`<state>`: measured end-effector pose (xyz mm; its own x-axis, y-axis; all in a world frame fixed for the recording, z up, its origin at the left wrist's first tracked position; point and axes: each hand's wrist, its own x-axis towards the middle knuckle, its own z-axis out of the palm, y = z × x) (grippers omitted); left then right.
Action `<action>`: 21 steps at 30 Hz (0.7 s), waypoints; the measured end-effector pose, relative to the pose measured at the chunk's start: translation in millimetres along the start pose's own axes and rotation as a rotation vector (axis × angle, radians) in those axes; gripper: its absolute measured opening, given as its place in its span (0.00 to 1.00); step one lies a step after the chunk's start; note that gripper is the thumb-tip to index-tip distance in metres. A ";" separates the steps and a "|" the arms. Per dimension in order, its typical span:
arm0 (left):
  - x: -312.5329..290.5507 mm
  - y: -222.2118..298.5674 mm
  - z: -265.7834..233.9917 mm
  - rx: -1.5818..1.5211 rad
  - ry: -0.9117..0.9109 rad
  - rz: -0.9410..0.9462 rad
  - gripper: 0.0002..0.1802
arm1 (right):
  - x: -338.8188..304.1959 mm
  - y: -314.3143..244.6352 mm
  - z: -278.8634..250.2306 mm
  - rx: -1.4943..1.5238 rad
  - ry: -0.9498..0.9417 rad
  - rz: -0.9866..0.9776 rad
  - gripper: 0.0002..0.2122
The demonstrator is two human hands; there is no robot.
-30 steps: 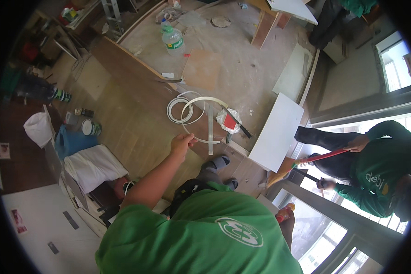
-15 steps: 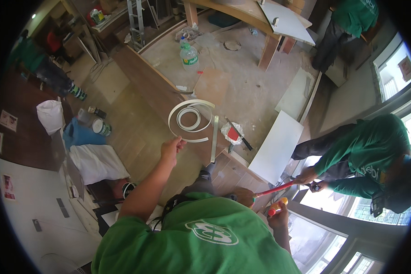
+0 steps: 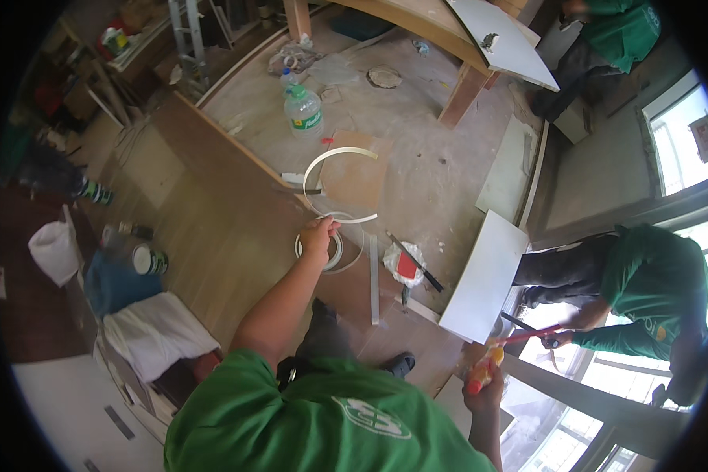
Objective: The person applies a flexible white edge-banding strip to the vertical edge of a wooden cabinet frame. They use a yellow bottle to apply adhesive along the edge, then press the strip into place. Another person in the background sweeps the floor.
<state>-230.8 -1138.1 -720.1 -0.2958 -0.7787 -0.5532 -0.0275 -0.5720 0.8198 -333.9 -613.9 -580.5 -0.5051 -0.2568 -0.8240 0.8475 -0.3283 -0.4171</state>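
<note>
My left hand [image 3: 320, 237] pinches a thin, pale edging strip [image 3: 307, 175], which curls into an open arc above the floor. Partly hidden behind that hand, a white coil of strip [image 3: 339, 253] lies on the floor. A yellow and red bottle [image 3: 489, 366] is in my right hand [image 3: 486, 395], out to the right. Close by, a co-worker in a green shirt [image 3: 654, 275] bends over and holds a red bar [image 3: 531, 337]. A long, narrow flat metal strip [image 3: 374, 282] lies to the right of the coil.
A dark slim tool [image 3: 426, 273] rests across white plastic with a red piece [image 3: 407, 264]. To their right lies a white panel [image 3: 486, 271]. Farther off are a large plastic bottle [image 3: 304, 114] and a wooden table [image 3: 417, 35]. White sacks [image 3: 161, 332] lie at left.
My left hand has moved forward and right, lifting the curved strip away from the coil. My right hand still holds the bottle. The co-worker's red bar has shifted right, away from my body.
</note>
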 end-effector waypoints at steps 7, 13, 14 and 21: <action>164.8 -12.0 34.2 0.105 -0.014 0.057 0.09 | 24.4 50.5 121.5 0.017 0.128 -0.001 0.19; 261.7 -47.6 49.8 0.171 -0.078 0.040 0.11 | 54.5 66.8 203.6 0.006 0.099 0.072 0.23; 272.2 -53.9 53.0 0.149 -0.078 0.021 0.11 | 58.3 70.2 207.6 -0.012 0.096 0.082 0.23; 318.0 -90.3 65.2 0.066 -0.027 -0.044 0.11 | 73.2 98.8 213.0 0.000 0.165 0.170 0.24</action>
<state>-384.7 -1317.4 -960.4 -0.3184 -0.7454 -0.5856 -0.1036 -0.5867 0.8032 -321.9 -858.8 -600.4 -0.3215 -0.1568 -0.9338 0.9182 -0.2926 -0.2670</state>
